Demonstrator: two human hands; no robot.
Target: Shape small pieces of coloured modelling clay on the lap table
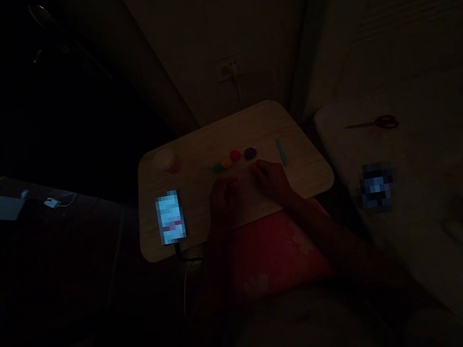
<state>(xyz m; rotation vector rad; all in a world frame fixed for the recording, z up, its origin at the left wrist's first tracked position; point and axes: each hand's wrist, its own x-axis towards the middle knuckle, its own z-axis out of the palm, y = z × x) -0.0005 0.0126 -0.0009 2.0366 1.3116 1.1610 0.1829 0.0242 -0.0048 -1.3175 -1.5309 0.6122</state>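
Coloured lumps point(234, 155), rounded, on round-cornered wood-grain tabletop point(201, 202).

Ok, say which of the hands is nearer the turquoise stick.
Right. The right hand is just short of the stick, slightly left; the left hand is farther left.

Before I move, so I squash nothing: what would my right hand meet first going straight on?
Your right hand would probably meet the purple lump first, though the dark makes depth unclear.

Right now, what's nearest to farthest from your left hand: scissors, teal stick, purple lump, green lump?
From the left hand:
1. Green lump, just beyond it
2. Purple lump, to its right
3. Teal stick, farther right
4. Scissors, far right, off the table
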